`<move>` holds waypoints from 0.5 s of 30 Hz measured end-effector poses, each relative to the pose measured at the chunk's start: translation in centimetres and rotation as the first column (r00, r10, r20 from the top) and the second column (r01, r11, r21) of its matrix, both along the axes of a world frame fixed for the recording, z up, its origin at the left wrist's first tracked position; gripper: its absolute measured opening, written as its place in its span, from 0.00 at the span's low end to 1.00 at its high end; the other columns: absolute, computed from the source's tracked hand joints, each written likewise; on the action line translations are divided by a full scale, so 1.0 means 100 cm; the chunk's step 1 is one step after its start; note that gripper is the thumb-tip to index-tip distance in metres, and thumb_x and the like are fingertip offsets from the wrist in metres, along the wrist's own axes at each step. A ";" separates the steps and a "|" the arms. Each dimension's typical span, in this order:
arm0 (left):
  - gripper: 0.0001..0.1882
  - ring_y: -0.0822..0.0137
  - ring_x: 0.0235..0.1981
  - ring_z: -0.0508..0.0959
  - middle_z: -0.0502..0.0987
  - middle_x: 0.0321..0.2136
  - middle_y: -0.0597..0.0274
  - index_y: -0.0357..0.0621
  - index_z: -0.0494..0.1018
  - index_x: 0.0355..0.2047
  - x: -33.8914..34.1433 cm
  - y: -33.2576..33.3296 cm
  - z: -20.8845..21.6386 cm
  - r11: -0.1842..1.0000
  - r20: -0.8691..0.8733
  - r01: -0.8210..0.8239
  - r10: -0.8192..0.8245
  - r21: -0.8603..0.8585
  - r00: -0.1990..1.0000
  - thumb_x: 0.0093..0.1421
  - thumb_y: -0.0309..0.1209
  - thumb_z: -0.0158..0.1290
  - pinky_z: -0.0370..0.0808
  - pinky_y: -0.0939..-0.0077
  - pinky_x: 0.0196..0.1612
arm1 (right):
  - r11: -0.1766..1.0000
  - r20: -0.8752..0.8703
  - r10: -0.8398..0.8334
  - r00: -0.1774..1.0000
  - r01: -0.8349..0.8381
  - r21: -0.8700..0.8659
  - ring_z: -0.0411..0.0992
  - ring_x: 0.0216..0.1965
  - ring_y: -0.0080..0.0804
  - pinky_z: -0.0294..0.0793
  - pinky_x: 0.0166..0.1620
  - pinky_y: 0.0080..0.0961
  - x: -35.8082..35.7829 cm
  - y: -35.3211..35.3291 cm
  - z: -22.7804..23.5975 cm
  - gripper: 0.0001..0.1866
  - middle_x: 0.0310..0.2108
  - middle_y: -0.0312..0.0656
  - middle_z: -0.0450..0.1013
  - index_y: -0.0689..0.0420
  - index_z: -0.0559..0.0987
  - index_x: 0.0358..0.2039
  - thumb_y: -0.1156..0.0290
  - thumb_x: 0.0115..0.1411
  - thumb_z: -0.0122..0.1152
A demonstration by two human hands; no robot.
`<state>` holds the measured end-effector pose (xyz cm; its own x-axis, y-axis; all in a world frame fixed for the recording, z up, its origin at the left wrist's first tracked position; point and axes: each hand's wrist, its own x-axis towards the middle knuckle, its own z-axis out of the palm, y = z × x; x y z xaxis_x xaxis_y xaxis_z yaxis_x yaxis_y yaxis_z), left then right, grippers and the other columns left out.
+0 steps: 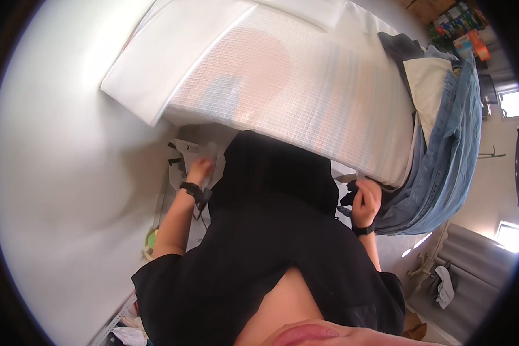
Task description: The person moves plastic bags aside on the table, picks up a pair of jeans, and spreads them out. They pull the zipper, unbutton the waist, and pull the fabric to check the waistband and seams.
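Note:
My left hand (201, 170), with a black band at its wrist, is low beside the left side of my black clothing. It is close to a white object with dark marks (185, 151); its fingers are smeared by motion. My right hand (367, 203) is near the front right edge of a textured cover (305, 81) patterned in pale orange and blue. Its fingers are curled together, and what they hold, if anything, is hidden. A stack of blue jeans (452, 150) hangs over the right end of the covered surface, close to this hand.
A white panel or folded sheet (173, 52) lies over the cover's left end. Cream cloth (428, 86) and dark fabric (399, 49) lie by the jeans. A pale wall (52, 173) rises on the left. A grey curtain (484, 259) hangs at the right.

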<state>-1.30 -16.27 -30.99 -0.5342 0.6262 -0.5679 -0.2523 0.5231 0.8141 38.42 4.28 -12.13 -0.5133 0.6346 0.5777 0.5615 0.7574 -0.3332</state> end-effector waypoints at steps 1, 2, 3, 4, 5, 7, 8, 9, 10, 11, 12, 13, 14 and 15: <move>0.16 0.71 0.30 0.72 0.73 0.28 0.61 0.39 0.69 0.37 0.012 -0.002 -0.005 0.987 0.076 0.110 -0.101 -0.116 0.992 0.53 0.38 0.45 0.69 0.79 0.31 | 0.973 0.023 0.027 0.999 -0.021 -0.231 0.69 0.35 0.40 0.65 0.39 0.29 0.009 -0.009 -0.011 0.11 0.33 0.46 0.71 0.61 0.75 0.28 0.84 0.42 0.51; 0.16 0.71 0.30 0.72 0.73 0.28 0.61 0.39 0.69 0.37 0.020 -0.001 -0.008 0.986 0.080 0.113 -0.104 -0.119 0.991 0.53 0.38 0.45 0.69 0.79 0.31 | 0.893 0.036 0.055 0.998 -0.033 -0.449 0.69 0.34 0.40 0.65 0.39 0.29 0.014 -0.014 -0.024 0.09 0.32 0.47 0.71 0.61 0.75 0.29 0.82 0.44 0.51; 0.17 0.71 0.33 0.71 0.73 0.31 0.60 0.40 0.68 0.38 0.030 0.003 -0.009 0.975 0.143 0.150 -0.127 -0.163 0.982 0.54 0.40 0.46 0.68 0.78 0.33 | 0.850 0.084 0.053 0.995 -0.001 -0.527 0.69 0.35 0.40 0.65 0.40 0.29 0.016 -0.015 -0.038 0.10 0.33 0.47 0.71 0.61 0.74 0.32 0.80 0.46 0.52; 0.19 0.71 0.36 0.70 0.72 0.34 0.60 0.40 0.67 0.40 0.036 0.008 -0.009 0.960 0.212 0.195 -0.151 -0.201 0.965 0.54 0.41 0.46 0.68 0.76 0.36 | 0.802 0.137 0.051 0.989 0.041 -0.596 0.68 0.35 0.41 0.65 0.40 0.28 0.017 -0.014 -0.056 0.11 0.33 0.48 0.70 0.62 0.73 0.35 0.77 0.48 0.53; 0.19 0.71 0.36 0.70 0.72 0.34 0.60 0.40 0.67 0.40 0.037 0.016 -0.007 0.955 0.216 0.218 -0.174 -0.199 0.961 0.54 0.41 0.46 0.68 0.76 0.36 | 0.853 0.147 -0.089 0.985 0.152 -0.499 0.68 0.37 0.42 0.65 0.42 0.29 0.023 -0.011 -0.096 0.19 0.36 0.48 0.70 0.63 0.69 0.42 0.68 0.51 0.55; 0.20 0.69 0.39 0.68 0.71 0.37 0.58 0.39 0.66 0.41 0.035 0.038 -0.003 0.920 0.202 0.356 -0.322 -0.164 0.925 0.55 0.43 0.45 0.67 0.74 0.39 | 0.714 0.071 -0.285 0.956 0.261 -0.650 0.67 0.40 0.43 0.64 0.44 0.30 0.025 0.008 -0.148 0.24 0.40 0.49 0.69 0.64 0.65 0.46 0.63 0.51 0.55; 0.20 0.69 0.39 0.68 0.71 0.37 0.58 0.39 0.66 0.41 0.031 0.045 -0.009 0.913 0.201 0.373 -0.339 -0.164 0.919 0.55 0.43 0.45 0.67 0.74 0.39 | 0.509 0.066 -0.364 0.929 0.258 -0.821 0.66 0.42 0.41 0.65 0.44 0.29 0.019 0.020 -0.158 0.25 0.40 0.50 0.68 0.65 0.66 0.46 0.61 0.52 0.54; 0.20 0.68 0.38 0.69 0.71 0.36 0.58 0.39 0.66 0.40 0.025 0.048 -0.020 0.915 0.172 0.389 -0.369 -0.107 0.913 0.55 0.43 0.45 0.67 0.73 0.39 | 0.274 0.076 -0.435 0.897 0.213 -0.938 0.66 0.43 0.38 0.65 0.43 0.27 0.012 0.032 -0.164 0.26 0.40 0.50 0.68 0.66 0.66 0.46 0.59 0.53 0.53; 0.20 0.67 0.37 0.69 0.72 0.35 0.58 0.38 0.66 0.40 0.018 0.050 -0.033 0.913 0.140 0.404 -0.394 -0.052 0.908 0.56 0.43 0.45 0.67 0.71 0.38 | 0.253 0.174 -0.263 0.949 0.242 -0.937 0.65 0.44 0.38 0.64 0.45 0.27 0.009 0.046 -0.169 0.26 0.41 0.49 0.68 0.65 0.65 0.47 0.58 0.54 0.50; 0.20 0.67 0.37 0.69 0.72 0.35 0.58 0.38 0.66 0.40 0.011 0.053 -0.050 0.910 0.133 0.412 -0.402 -0.054 0.906 0.56 0.43 0.45 0.67 0.71 0.38 | 0.238 0.260 -0.076 0.963 0.270 -0.933 0.65 0.45 0.39 0.63 0.46 0.28 0.005 0.057 -0.172 0.26 0.41 0.49 0.68 0.64 0.64 0.48 0.58 0.55 0.48; 0.20 0.64 0.37 0.70 0.72 0.34 0.56 0.37 0.66 0.39 0.003 0.053 -0.070 0.880 -0.002 0.456 -0.461 -0.134 0.888 0.55 0.42 0.46 0.67 0.71 0.38 | 0.239 0.250 -0.076 0.965 0.261 -0.935 0.65 0.45 0.39 0.63 0.46 0.28 -0.003 0.065 -0.175 0.26 0.41 0.49 0.68 0.64 0.64 0.48 0.58 0.55 0.48; 0.19 0.62 0.36 0.71 0.72 0.33 0.54 0.36 0.66 0.38 0.002 0.063 -0.065 0.837 -0.127 0.501 -0.534 -0.219 0.836 0.55 0.41 0.46 0.67 0.70 0.37 | 0.371 0.384 0.010 0.923 0.353 -0.859 0.64 0.46 0.38 0.61 0.48 0.27 -0.009 0.070 -0.182 0.24 0.43 0.48 0.67 0.64 0.63 0.49 0.60 0.57 0.45; 0.19 0.62 0.36 0.71 0.72 0.33 0.54 0.36 0.66 0.38 0.007 0.070 -0.062 0.828 -0.130 0.514 -0.548 -0.223 0.826 0.55 0.41 0.46 0.67 0.70 0.37 | 0.502 0.521 0.078 0.850 0.418 -0.757 0.63 0.47 0.36 0.59 0.50 0.27 -0.013 0.074 -0.188 0.23 0.45 0.48 0.66 0.63 0.63 0.50 0.62 0.58 0.42; 0.18 0.58 0.35 0.72 0.72 0.33 0.51 0.36 0.66 0.38 0.024 0.094 -0.032 0.910 -0.123 0.381 -0.402 -0.162 0.907 0.55 0.39 0.46 0.68 0.69 0.37 | 0.480 0.523 0.044 0.851 0.441 -0.759 0.63 0.47 0.36 0.59 0.50 0.27 -0.004 0.080 -0.209 0.23 0.45 0.48 0.66 0.63 0.63 0.50 0.62 0.58 0.42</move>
<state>1.09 -6.92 -34.16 -0.3463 0.7281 -0.5915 0.1147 0.6587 0.7436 38.02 12.32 -33.07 -0.3212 0.7879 -0.5253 0.9068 0.0961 -0.4104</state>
